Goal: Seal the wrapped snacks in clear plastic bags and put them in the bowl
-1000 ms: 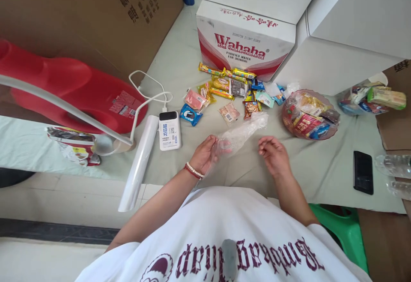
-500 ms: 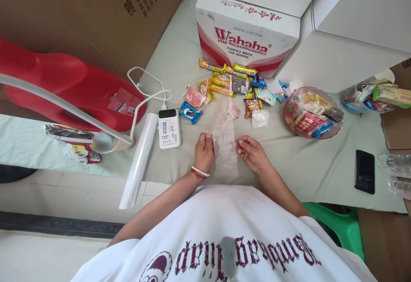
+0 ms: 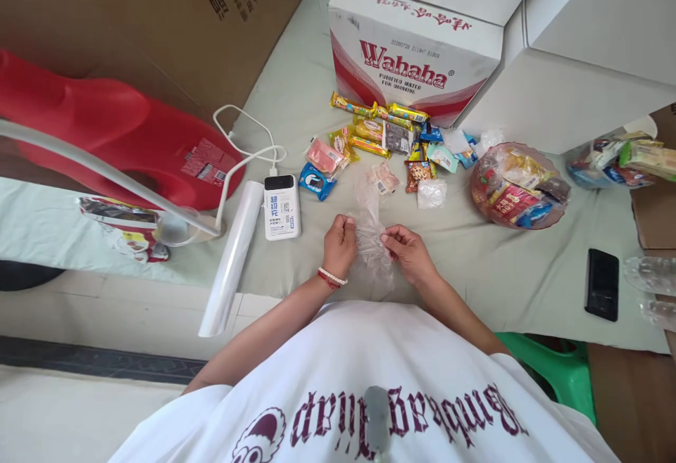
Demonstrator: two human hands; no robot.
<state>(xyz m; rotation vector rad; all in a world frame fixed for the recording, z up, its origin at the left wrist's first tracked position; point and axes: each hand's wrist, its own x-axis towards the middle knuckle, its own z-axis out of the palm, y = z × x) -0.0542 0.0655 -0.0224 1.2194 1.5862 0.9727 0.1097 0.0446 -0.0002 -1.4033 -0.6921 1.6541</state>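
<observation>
A clear, crumpled plastic bag [image 3: 372, 243] is stretched between my two hands, low over the cloth near my body. My left hand [image 3: 341, 246], with a white and a red bracelet at the wrist, pinches its left edge. Thumb and fingers of my right hand [image 3: 408, 252] pinch the right edge. The bag's narrow upper part extends away from me toward a pink-and-clear wrapped snack [image 3: 383, 179]. Beyond lie several wrapped snacks, among them a blue packet [image 3: 317, 181], a pink packet [image 3: 326, 157] and a brown packet [image 3: 419, 176].
A pink glass bowl [image 3: 520, 218] of snacks stands right of the pile, below a Wahaha carton [image 3: 406, 62]. On the left are a power bank [image 3: 282, 213] with a cable, a clear plastic roll [image 3: 232, 259] and a red container [image 3: 116, 139]. A phone [image 3: 602, 285] lies far right.
The bag, flat and smooth before, is now bunched and wrinkled between my hands. My right hand has come a little closer to my left. The whole view has shifted slightly.
</observation>
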